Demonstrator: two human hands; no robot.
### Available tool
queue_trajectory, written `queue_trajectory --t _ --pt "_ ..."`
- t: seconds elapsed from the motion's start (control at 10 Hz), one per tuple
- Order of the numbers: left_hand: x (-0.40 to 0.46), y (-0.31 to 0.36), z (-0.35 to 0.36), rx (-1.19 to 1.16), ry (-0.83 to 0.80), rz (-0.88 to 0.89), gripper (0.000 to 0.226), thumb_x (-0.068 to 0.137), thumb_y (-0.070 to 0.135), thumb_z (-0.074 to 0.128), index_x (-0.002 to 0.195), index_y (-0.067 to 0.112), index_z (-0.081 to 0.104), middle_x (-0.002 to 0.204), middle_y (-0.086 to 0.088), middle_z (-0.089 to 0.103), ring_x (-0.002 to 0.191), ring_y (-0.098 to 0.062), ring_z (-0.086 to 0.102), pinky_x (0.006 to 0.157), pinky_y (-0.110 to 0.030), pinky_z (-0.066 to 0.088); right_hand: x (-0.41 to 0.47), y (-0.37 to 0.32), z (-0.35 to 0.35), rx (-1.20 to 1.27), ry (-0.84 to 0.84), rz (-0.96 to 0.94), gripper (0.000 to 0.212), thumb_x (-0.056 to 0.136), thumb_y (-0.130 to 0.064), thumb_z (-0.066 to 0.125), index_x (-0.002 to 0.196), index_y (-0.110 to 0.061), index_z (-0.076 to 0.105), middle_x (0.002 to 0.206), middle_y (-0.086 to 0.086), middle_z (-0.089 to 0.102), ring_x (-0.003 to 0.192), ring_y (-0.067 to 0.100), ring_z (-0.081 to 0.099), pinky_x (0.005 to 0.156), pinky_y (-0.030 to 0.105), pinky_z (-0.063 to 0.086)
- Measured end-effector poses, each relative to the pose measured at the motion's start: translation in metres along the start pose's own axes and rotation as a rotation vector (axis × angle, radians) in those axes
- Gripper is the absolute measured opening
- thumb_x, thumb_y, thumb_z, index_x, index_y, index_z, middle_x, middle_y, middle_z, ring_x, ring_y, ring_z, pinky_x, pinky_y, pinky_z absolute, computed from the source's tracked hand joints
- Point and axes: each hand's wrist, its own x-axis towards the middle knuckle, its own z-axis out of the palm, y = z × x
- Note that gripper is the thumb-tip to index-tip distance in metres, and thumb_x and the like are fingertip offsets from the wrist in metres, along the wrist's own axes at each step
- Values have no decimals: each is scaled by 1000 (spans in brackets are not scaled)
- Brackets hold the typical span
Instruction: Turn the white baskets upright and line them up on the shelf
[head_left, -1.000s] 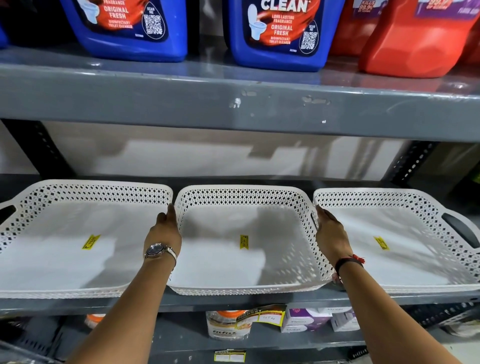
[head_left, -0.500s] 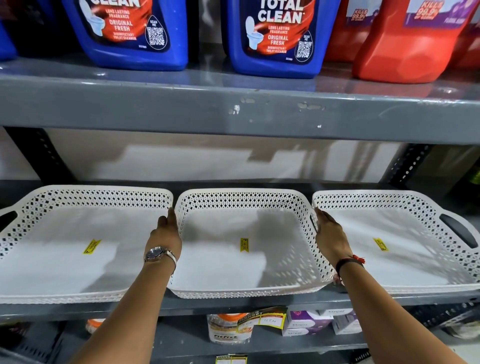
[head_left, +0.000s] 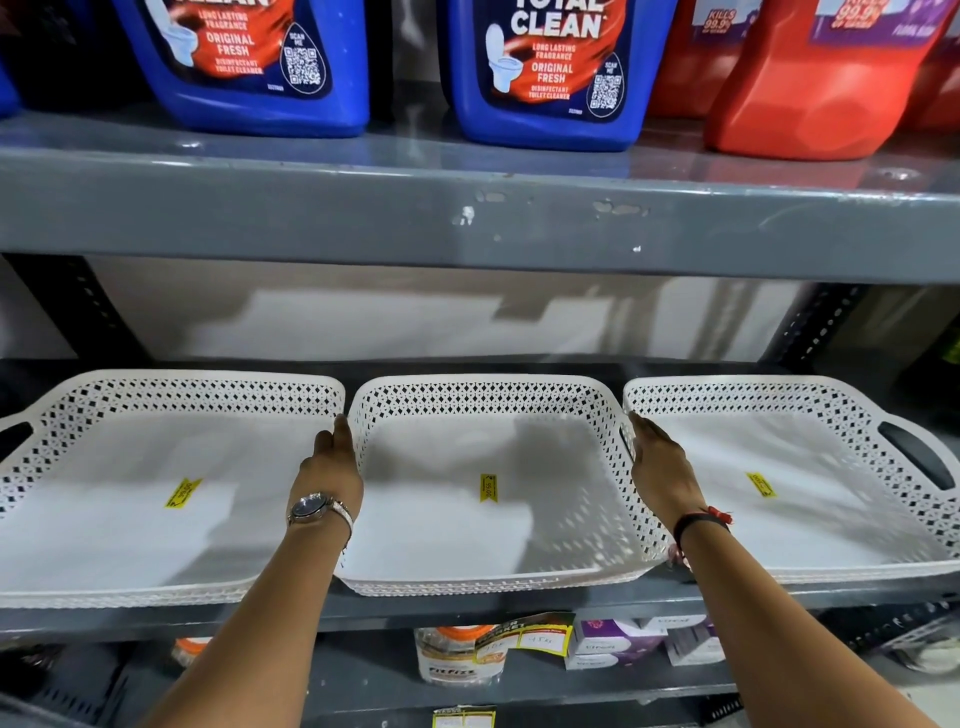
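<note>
Three white lattice baskets stand upright side by side on the grey shelf (head_left: 519, 605): the left basket (head_left: 182, 383), the middle basket (head_left: 483, 388) and the right basket (head_left: 779, 388). Each has a yellow price sticker on its floor. My left hand (head_left: 330, 470) lies along the middle basket's left wall, in the gap to the left basket. My right hand (head_left: 662, 467) presses on its right wall at the handle slot, so the basket is held between both hands. The fingertips are hidden behind the rims.
Blue toilet-cleaner jugs (head_left: 545, 73) and red jugs (head_left: 831, 78) stand on the upper shelf (head_left: 467, 223) just above. Below are a jar (head_left: 452, 660) and small purple boxes (head_left: 613, 642). Dark shelf posts flank the bay.
Both hands stay on the sides of the middle basket. The view has tilted up slightly, so the shelves sit lower in frame. The baskets keep their row.
</note>
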Motion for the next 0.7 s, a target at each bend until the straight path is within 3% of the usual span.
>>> queue_trajectory --t 0.4,0.5,0.6,0.7 --pt "2 1 -1 11 -58 -1 67 93 -2 33 151 9 2 145 -18 31 120 -38 51 97 -44 45 0 -1 4 -138 -81 28 57 93 -2 32 147 -11 15 152 12 26 130 32 40 102 39 40" --pt "0 -1 -4 72 -62 11 60 97 11 32 150 7 5 145 -17 32 124 -36 46 99 -43 43 -4 -3 2 -260 -84 43 54 97 -14 28 148 -12 10 156 8 19 136 30 32 107 39 35" --pt "-4 1 -8 177 47 85 60 98 27 32 149 2 11 150 -18 28 134 -34 35 107 -40 35 -8 -14 -2 -334 26 -25 54 98 -25 23 148 -10 10 157 7 15 143 24 19 118 37 18" --pt "-10 2 -11 151 121 172 61 98 28 34 149 1 13 156 -20 20 142 -33 23 115 -41 23 -13 -20 -2 -326 53 -76 54 98 -25 23 148 -8 10 158 7 15 144 22 15 119 37 12"
